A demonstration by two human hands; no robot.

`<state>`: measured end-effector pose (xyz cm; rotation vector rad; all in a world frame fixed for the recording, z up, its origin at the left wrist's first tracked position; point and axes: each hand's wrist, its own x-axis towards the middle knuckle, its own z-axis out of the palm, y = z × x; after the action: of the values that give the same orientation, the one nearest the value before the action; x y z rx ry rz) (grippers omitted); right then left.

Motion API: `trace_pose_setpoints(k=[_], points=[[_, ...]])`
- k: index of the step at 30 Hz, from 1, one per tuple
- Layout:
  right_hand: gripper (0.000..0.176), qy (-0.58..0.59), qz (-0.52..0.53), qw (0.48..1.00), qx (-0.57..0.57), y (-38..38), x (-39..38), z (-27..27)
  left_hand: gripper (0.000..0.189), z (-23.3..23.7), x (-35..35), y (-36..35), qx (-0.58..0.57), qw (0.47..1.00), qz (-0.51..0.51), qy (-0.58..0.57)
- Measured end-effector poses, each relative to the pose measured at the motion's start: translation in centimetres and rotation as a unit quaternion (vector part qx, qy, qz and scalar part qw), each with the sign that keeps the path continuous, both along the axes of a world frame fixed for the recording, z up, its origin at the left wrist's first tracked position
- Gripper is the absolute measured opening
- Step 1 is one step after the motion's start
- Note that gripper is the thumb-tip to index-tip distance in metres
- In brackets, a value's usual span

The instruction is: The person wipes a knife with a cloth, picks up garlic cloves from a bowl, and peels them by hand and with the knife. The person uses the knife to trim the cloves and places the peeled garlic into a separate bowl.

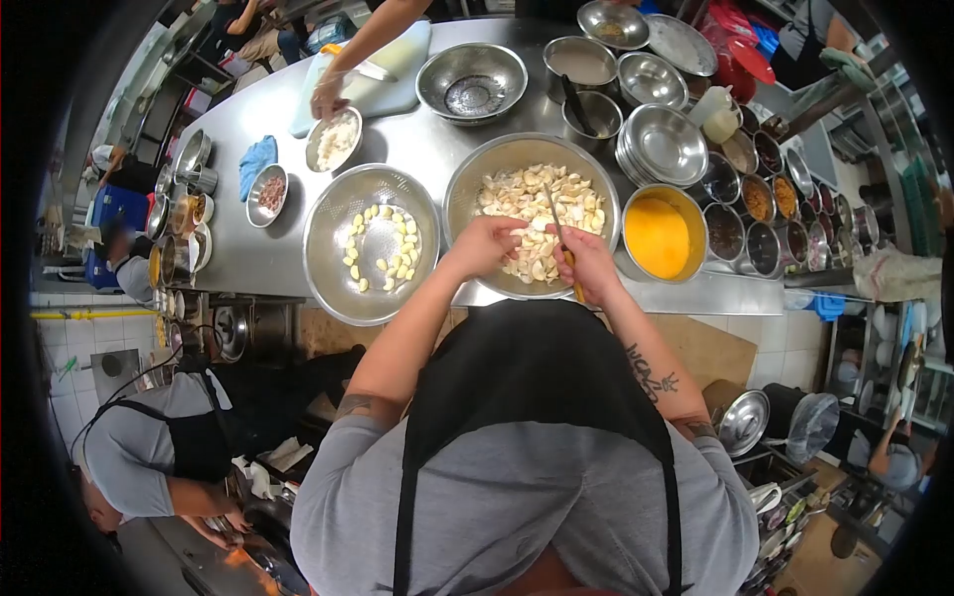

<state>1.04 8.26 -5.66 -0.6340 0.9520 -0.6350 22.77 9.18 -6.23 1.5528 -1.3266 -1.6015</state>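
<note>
A large steel bowl [459, 184] full of unpeeled garlic cloves [537, 194] stands at the table's front edge. Over it, my right hand [588, 266] is closed round a small knife [554, 214] with a yellowish handle, its blade pointing away from me. My left hand [487, 245] pinches a garlic clove close to the blade; the fingers partly hide it. To the left, a perforated steel bowl [323, 214] has pale peeled cloves [399, 248] scattered inside.
A pot of yellow liquid [663, 236] stands close right of my right hand. Beyond are an upturned-looking steel colander [472, 84], stacked bowls [666, 144] and a white chopping board [402, 74]. Another person's hand [328, 96] reaches over a small bowl [335, 139] of white pieces.
</note>
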Motion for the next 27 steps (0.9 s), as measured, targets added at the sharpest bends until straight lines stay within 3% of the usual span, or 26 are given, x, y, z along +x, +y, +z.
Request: trace_pose_setpoints(k=[1,4,12,22,27], points=[[0.036,0.009,0.015,1.000,-0.025,0.1,0.0,-0.2,0.013,0.0,0.0,0.2,0.032,0.996,0.032,0.083],[0.038,0.041,0.058,0.993,-0.094,0.4,0.1,-0.3,0.015,0.1,-0.2,0.6,0.064,0.979,0.098,0.165],[0.042,0.079,0.127,0.974,-0.170,1.0,0.5,-0.1,0.012,-0.4,-1.9,2.0,0.123,0.937,0.106,0.309],[0.041,0.084,0.132,0.960,-0.234,1.4,0.6,-0.8,0.009,-0.8,-1.2,2.3,0.136,0.920,0.078,0.359],[0.037,0.112,0.072,0.951,-0.280,1.8,1.1,-0.9,0.010,-0.9,-2.5,2.7,0.142,0.894,0.135,0.403]])
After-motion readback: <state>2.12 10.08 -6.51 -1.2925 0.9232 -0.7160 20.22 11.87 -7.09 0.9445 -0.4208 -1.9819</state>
